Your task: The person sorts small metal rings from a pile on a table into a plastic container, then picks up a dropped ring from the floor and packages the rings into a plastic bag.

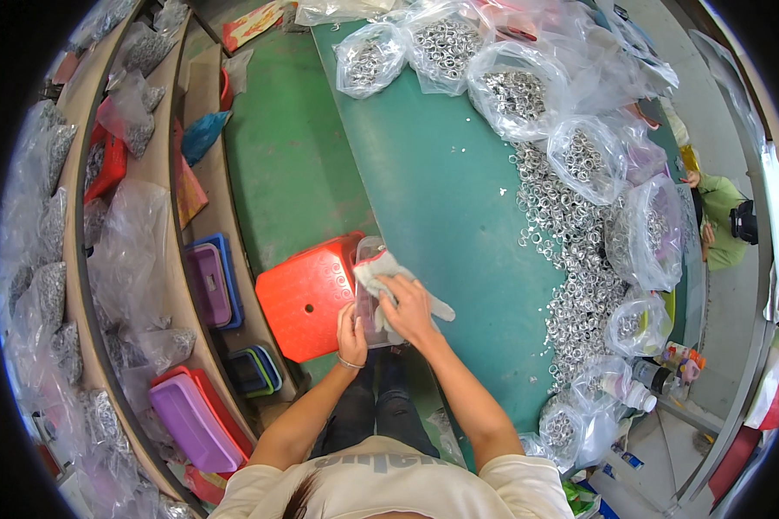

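Observation:
My left hand (351,336) is closed around the near left edge of a clear plastic box (365,310), which is tilted in front of me. My right hand (407,307) presses on a whitish knitted glove (374,270) with a red edge, and its fingers are bent over the fabric. The glove lies over the box, and one part of it sticks out to the right past my hand. What is inside the box is mostly hidden by the glove and my right hand.
A red plastic stool (307,298) stands just left of the box. Loose metal rings (580,285) lie heaped along the right of the green table (459,225), beside clear bags of rings (518,91). Shelves (208,285) with bins line the left. A person in green (723,221) is at far right.

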`<action>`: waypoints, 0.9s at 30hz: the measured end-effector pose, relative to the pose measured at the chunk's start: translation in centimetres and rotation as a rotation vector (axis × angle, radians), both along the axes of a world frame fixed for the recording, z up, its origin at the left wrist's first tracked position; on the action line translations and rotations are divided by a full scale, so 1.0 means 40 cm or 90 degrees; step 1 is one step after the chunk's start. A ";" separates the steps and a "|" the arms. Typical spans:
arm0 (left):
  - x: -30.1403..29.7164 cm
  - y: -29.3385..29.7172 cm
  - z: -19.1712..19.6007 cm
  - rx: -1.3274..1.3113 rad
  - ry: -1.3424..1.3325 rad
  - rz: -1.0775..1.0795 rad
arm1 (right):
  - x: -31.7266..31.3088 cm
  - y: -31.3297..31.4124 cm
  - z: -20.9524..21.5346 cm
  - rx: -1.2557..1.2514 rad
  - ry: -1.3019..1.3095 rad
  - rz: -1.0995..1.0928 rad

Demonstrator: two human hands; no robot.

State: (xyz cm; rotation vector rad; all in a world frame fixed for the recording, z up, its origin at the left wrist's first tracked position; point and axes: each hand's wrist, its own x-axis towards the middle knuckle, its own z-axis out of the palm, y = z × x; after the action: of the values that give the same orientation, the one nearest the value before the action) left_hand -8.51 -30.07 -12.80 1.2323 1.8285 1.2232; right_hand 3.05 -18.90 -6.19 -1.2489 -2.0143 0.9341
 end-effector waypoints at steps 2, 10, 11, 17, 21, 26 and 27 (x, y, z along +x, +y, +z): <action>-0.002 -0.003 -0.001 -0.006 -0.008 0.005 | 0.005 -0.005 0.019 -0.049 0.066 -0.044; -0.007 -0.021 -0.016 -0.028 -0.010 0.016 | 0.186 0.274 0.111 0.049 0.140 -0.336; -0.007 -0.023 -0.020 -0.027 -0.006 0.017 | 0.213 0.325 0.090 0.040 0.100 -0.388; -0.006 -0.030 -0.024 -0.029 -0.032 0.013 | 0.254 0.450 -0.002 -0.098 -0.206 -0.465; -0.005 -0.027 -0.006 -0.020 -0.026 0.003 | 0.206 0.378 -0.017 -0.129 -0.235 -0.374; -0.005 -0.035 -0.012 -0.026 -0.003 0.011 | 0.127 0.185 0.004 -0.181 -0.120 -0.230; -0.005 -0.037 -0.017 -0.027 -0.016 0.013 | 0.112 0.142 0.007 -0.198 -0.110 -0.204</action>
State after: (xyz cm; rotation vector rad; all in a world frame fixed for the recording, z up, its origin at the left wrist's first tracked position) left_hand -8.71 -31.56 -13.47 1.1721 1.8436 1.2007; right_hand 7.52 -13.22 -5.92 -1.8150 -1.7607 1.0332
